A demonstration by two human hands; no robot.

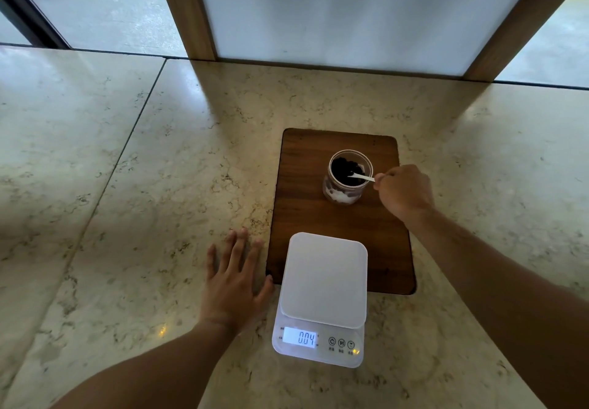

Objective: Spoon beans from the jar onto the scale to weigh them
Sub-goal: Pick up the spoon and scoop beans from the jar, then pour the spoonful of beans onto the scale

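A clear jar [345, 190] with dark beans [342, 166] in it stands open on a wooden board [306, 204]. My right hand [404, 192] pinches the handle of a small white spoon [361, 177] whose bowl dips into the beans. Nearer to me sits a white digital scale [323, 281], its platform bare and its lit display [299, 337] reading 0.04. The scale rests partly on the board's near edge. My left hand [234, 284] lies flat on the marble counter just left of the scale, fingers spread, holding nothing.
The marble counter [143, 185] stretches wide to the left and right of the board. At the back stands a frosted panel [350, 10] in a wooden frame [185, 10], with glass on both sides of it.
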